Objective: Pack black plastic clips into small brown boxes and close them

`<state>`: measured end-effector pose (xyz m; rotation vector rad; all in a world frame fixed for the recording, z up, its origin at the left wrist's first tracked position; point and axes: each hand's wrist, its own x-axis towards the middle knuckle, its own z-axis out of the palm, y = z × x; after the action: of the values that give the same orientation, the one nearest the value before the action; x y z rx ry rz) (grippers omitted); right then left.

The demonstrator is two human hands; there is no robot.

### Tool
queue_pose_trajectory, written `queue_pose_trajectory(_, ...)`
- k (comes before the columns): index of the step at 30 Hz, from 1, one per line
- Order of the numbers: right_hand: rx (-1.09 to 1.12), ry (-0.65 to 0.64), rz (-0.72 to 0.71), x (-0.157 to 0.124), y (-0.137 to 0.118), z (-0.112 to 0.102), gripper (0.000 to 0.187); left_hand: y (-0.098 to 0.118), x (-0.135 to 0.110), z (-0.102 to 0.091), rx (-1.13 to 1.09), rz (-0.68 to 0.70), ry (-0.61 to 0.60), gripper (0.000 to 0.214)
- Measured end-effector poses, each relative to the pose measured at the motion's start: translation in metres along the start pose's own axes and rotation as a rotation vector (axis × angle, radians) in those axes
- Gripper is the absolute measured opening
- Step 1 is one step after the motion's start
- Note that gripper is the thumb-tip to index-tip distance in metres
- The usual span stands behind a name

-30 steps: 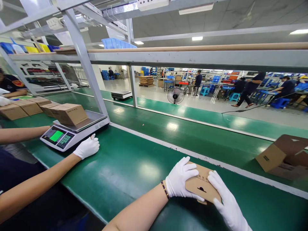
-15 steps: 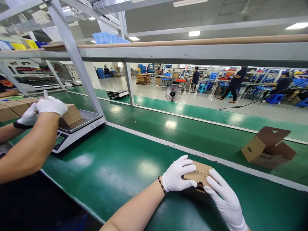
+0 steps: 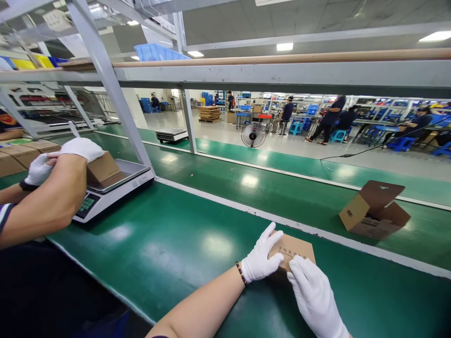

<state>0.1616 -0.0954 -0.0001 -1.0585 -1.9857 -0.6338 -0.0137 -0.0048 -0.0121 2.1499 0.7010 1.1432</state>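
Print on the small box and open carton is too blurred to read.

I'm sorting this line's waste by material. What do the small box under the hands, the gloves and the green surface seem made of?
The small box: brown cardboard, matt, dark print on top. The left hand and right hand wear gloves of white fabric, perhaps cotton, softly creased. The green surface: likely smooth plastic or rubber, glossy, mirroring ceiling lights.
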Motion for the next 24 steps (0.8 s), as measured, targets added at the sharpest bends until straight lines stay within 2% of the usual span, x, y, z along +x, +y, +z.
queue_pose_trajectory(4,0.024,0.011,0.123,0.003,-0.001,0.002,0.026,0.001,0.000,-0.002,0.005,-0.013,-0.002,0.068)
queue_pose_trajectory(8,0.137,-0.020,0.122,0.000,0.001,-0.003,0.024,0.004,0.003,-0.002,0.013,-0.002,0.005,0.066)
queue_pose_trajectory(10,0.116,0.005,0.175,0.001,-0.002,-0.002,0.029,0.006,0.004,-0.003,0.019,-0.002,0.005,0.065)
queue_pose_trajectory(14,0.013,0.092,0.397,0.012,-0.010,0.007,0.052,0.007,0.007,-0.008,0.064,-0.044,0.006,0.065)
queue_pose_trajectory(18,0.003,0.050,0.512,0.021,-0.007,0.016,0.059,0.007,0.008,-0.018,0.135,-0.040,0.001,0.064)
queue_pose_trajectory(21,0.087,-0.039,0.781,0.019,-0.002,0.019,0.074,0.023,0.010,-0.024,0.287,0.007,0.035,0.053)
queue_pose_trajectory(23,0.180,-0.115,0.918,0.015,-0.003,0.017,0.070,0.046,0.013,-0.025,0.431,0.060,0.065,0.047)
queue_pose_trajectory(24,0.218,-0.144,0.930,0.014,-0.006,0.016,0.064,0.059,0.016,-0.025,0.489,0.094,0.048,0.044)
